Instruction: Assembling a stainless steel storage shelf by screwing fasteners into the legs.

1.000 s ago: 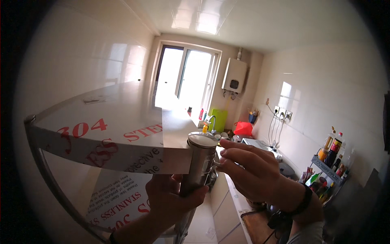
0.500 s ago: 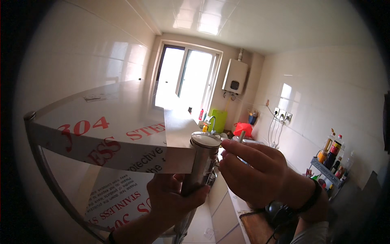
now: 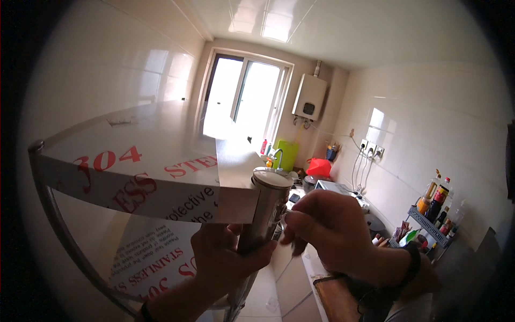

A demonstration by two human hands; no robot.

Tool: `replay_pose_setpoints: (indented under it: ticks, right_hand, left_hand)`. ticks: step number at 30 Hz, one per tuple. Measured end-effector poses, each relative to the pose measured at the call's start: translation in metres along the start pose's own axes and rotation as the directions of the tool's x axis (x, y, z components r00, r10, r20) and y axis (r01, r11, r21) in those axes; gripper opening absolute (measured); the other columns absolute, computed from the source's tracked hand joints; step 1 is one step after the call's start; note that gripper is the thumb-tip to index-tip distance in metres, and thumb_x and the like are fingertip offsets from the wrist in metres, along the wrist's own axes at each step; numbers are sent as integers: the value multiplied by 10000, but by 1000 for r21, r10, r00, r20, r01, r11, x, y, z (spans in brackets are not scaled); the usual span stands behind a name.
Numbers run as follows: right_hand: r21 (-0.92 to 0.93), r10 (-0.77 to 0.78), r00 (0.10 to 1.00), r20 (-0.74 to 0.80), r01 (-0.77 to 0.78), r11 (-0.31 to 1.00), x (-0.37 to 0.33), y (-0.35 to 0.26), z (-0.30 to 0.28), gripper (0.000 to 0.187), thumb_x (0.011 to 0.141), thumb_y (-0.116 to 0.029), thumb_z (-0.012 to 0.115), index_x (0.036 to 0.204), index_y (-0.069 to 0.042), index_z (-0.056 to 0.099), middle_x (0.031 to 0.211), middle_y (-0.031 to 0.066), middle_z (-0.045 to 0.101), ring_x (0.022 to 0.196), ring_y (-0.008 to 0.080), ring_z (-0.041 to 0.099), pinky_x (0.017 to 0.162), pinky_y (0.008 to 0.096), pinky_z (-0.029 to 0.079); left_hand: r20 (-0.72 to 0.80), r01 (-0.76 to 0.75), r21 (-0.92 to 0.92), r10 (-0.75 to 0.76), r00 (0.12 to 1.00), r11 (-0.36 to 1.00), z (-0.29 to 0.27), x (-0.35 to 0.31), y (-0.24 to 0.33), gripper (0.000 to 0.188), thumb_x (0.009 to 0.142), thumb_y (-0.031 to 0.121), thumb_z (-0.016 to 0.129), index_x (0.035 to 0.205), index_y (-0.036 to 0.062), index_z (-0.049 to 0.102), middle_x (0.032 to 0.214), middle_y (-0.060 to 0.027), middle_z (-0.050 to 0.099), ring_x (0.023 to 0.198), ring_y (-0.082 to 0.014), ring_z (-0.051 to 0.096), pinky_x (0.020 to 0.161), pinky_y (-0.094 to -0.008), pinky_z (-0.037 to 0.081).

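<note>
A stainless-steel shelf rack with printed protective film on its upper shelf fills the left side. Its round metal corner post ends in a flat round cap. Just under the upper shelf, my left hand is wrapped round this post. My right hand is at the post's right side with thumb and fingers pinched together, close to small shiny fittings on the post. Whatever is between those fingertips is too small and hidden to make out. Below, a lower shelf also carries film.
On the right runs a counter with a wooden board, a tap and a red bag. A wall rack holds several bottles. Plugs and cords hang on the right wall. A water heater hangs beside the window.
My right hand has moved down from beside the cap to the post's side. A short metal rod that stuck up from its fingers no longer shows. My left hand keeps its grip.
</note>
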State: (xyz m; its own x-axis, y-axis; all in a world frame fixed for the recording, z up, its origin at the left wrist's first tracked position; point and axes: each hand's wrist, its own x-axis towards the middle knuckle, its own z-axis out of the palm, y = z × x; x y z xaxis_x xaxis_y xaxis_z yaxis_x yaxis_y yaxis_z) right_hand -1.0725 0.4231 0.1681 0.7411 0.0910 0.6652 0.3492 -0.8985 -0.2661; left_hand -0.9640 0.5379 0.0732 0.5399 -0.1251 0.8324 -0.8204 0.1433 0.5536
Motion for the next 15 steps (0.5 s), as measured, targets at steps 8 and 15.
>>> replay_pose_setpoints:
  ticks: [8,15]
  right_hand:
    - [-254,-675,712,-191,629,735,-6,18,-1,156,742,-73,622,839,39,570,749,116,582,698,195,616,581,268,531]
    - [-494,-780,626,-17,673,551,16,36,-7,167,689,-71,620,797,50,583,808,150,569,780,245,604,656,303,535]
  left_hand:
    - [47,87,-397,-75,996,913,4,-1,1,343,570,56,769,815,-28,544,826,-110,601,758,-171,607,666,-302,523]
    - [54,187,-411,-181,982,892,1,-3,11,306,581,-10,745,779,-45,515,878,-138,588,872,-207,585,723,-316,517]
